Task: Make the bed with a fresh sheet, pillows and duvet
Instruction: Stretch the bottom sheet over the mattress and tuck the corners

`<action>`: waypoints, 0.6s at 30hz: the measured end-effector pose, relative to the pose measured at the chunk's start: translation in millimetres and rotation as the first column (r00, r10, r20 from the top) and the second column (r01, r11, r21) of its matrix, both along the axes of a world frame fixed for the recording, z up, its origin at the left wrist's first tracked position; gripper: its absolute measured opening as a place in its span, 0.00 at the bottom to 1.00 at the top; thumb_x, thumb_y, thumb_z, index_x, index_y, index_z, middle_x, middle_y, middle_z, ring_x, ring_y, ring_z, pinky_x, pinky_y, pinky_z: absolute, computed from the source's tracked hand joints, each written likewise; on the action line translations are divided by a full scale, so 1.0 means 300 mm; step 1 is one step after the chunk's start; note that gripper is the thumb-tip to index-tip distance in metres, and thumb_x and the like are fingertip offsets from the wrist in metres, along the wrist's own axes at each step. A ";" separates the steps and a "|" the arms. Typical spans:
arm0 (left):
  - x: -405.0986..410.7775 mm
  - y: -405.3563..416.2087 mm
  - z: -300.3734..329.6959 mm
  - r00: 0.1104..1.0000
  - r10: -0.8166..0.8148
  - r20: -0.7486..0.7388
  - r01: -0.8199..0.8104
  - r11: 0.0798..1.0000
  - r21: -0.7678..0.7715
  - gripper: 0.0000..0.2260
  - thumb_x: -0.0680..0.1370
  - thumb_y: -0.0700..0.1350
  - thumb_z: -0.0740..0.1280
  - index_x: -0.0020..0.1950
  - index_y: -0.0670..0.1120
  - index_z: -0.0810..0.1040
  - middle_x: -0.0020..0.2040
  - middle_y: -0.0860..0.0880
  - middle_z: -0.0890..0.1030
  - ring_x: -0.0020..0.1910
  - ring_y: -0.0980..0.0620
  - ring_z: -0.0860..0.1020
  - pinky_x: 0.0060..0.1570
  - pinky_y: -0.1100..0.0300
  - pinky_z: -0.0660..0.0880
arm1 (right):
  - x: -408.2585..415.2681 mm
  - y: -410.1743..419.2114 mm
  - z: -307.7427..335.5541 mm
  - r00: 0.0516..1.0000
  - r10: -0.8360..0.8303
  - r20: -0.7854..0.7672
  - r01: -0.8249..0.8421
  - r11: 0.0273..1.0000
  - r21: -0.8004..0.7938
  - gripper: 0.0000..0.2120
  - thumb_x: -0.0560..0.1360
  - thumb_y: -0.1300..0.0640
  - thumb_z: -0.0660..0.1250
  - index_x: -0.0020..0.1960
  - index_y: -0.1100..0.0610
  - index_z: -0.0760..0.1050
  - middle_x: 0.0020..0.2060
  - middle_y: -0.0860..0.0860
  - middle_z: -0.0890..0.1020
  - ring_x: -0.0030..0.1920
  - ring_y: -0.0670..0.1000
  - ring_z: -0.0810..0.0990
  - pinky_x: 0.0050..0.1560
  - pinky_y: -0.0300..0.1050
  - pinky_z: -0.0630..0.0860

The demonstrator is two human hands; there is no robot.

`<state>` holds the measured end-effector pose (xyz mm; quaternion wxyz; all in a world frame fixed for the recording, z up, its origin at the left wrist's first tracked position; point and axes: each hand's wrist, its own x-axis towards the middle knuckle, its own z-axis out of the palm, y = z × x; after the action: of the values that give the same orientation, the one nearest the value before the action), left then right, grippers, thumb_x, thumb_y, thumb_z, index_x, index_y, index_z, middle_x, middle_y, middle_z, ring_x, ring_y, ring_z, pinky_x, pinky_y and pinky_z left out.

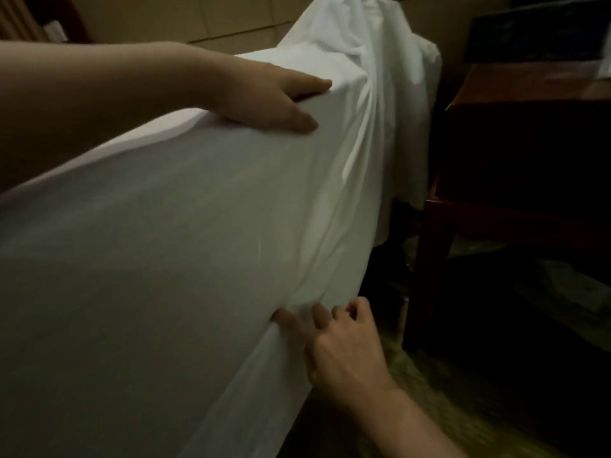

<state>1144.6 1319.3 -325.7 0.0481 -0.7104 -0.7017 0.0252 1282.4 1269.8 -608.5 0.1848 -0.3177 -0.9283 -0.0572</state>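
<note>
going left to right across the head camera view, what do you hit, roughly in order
Left hand resting on the top edge of the white sheet → right hand at the sheet's lower edge → bunched sheet corner → dark wooden bedside table.
</note>
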 end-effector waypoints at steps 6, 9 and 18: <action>0.024 0.165 -0.018 0.996 -0.068 -0.049 0.068 0.998 0.004 0.30 0.80 0.57 0.60 0.78 0.53 0.52 0.79 0.52 0.53 0.77 0.49 0.52 0.75 0.51 0.49 | 0.137 0.160 0.043 0.936 -0.352 0.002 0.345 0.918 -0.196 0.29 0.79 0.47 0.58 0.76 0.39 0.51 0.62 0.47 0.71 0.58 0.50 0.75 0.63 0.54 0.58; 0.033 0.200 -0.032 0.993 -0.100 -0.067 0.100 0.995 -0.007 0.30 0.79 0.57 0.60 0.78 0.51 0.54 0.78 0.50 0.53 0.76 0.46 0.54 0.73 0.51 0.52 | 0.130 0.157 0.044 0.963 -0.271 0.005 0.270 0.956 -0.111 0.38 0.66 0.44 0.71 0.73 0.40 0.60 0.48 0.44 0.76 0.43 0.46 0.79 0.53 0.51 0.71; 0.020 0.227 -0.045 0.977 -0.207 -0.051 0.208 0.978 0.010 0.25 0.79 0.61 0.57 0.74 0.54 0.63 0.75 0.44 0.59 0.73 0.42 0.59 0.70 0.48 0.57 | -0.011 0.160 0.030 0.936 -0.309 -0.169 0.293 0.950 -0.113 0.21 0.69 0.45 0.57 0.59 0.46 0.77 0.46 0.43 0.76 0.36 0.42 0.77 0.48 0.43 0.70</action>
<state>1150.6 1387.4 -339.0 0.0733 -0.7785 -0.6225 0.0323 1279.0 1317.7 -599.4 0.2451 -0.4674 -0.8492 -0.0150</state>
